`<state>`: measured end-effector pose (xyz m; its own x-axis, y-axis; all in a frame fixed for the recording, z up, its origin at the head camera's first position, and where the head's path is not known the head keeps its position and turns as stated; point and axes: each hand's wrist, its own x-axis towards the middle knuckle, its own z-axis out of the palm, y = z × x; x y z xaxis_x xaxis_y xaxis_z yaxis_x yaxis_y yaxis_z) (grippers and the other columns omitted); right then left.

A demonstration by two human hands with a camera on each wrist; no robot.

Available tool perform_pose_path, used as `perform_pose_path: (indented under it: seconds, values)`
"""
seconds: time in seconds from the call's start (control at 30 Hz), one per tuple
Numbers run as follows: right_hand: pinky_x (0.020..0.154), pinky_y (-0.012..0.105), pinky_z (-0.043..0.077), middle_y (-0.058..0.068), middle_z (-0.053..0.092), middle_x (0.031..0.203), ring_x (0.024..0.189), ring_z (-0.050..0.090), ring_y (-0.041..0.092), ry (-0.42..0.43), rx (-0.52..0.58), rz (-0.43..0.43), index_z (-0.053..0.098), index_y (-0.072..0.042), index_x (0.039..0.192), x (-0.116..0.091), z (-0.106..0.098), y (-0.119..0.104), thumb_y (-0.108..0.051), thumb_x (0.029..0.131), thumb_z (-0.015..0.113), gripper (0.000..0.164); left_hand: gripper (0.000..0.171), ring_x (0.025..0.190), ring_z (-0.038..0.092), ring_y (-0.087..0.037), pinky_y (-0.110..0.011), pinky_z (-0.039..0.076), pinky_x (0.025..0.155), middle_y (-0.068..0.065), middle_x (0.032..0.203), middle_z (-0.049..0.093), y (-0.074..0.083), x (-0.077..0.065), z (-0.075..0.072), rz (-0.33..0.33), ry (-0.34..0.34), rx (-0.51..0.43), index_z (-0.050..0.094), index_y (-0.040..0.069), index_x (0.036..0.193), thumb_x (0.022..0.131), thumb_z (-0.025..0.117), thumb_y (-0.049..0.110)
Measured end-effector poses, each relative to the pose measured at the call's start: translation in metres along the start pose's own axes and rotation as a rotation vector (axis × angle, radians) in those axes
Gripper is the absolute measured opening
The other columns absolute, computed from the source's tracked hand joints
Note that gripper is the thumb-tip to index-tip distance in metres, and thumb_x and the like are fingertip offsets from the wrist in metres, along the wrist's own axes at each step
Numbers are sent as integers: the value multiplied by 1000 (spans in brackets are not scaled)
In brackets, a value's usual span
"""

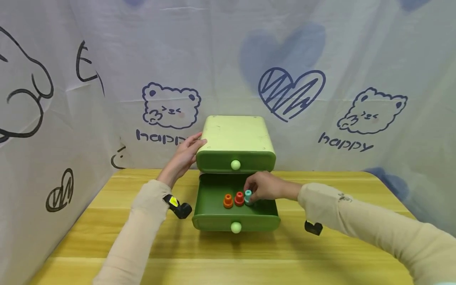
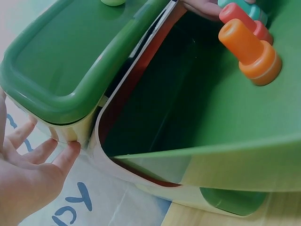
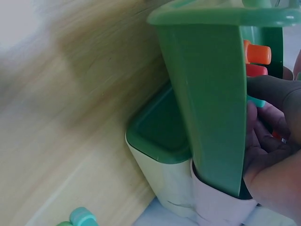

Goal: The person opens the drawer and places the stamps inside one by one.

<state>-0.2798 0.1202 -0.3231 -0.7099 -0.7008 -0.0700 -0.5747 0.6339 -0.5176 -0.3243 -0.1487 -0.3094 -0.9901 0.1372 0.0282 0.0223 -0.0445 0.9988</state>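
I'm watching the right hand down in the lower drawer, thumb and fingers pinching the teal peg. That peg stands upright at the right end of a row, just beside the red peg, with the orange peg left of it. The drawer is pulled out, which I reckon gives the fingers room below the closed upper drawer.

Over on the left, the left hand grasps nothing: fingers loosely extended, tips against the side of the cabinet, probably to steady it.

Writing now: "happy" reads clearly under the right-hand bear on the cloth; under the left-hand one, my left hand covers the word's end. I spot a yellow label on the left wrist, too small to read. No brand shows on the cabinet.
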Motion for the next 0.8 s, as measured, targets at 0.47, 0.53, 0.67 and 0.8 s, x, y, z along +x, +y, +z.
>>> perform_pose_path:
  seconds: [0.47, 0.53, 0.67, 0.8]
  values:
    - [65, 23, 53, -1, 66, 82, 75, 61, 10, 4, 78, 19, 70, -2, 95, 1, 7, 5, 1, 76, 76, 20, 63, 127, 42, -28, -34, 42, 104, -17, 145, 33, -5, 0, -1, -12, -2, -14, 27, 11, 153, 98, 55, 24]
    - [66, 23, 53, 0, 67, 83, 76, 62, 10, 6, 109, 18, 70, 1, 97, 0, 6, 3, 2, 77, 75, 21, 63, 127, 42, -28, -34, 42, 104, -17, 145, 33, -5, -1, -1, -13, -2, -12, 27, 11, 153, 98, 55, 25]
    - [66, 26, 55, 3, 68, 85, 78, 63, 13, 43, 225, 29, 69, 5, 103, -8, 0, -5, 3, 79, 72, 24, 63, 126, 44, -28, -34, 42, 104, -17, 145, 33, -4, -1, -1, 3, -9, -7, 28, 11, 153, 98, 54, 25]
    - [71, 29, 56, 6, 68, 90, 82, 63, 16, 91, 318, 19, 67, 6, 108, -20, -9, -17, 0, 83, 71, 26, 63, 124, 44, -29, -35, 42, 104, -18, 145, 33, -2, -1, -1, 21, -14, -7, 28, 11, 153, 98, 54, 26]
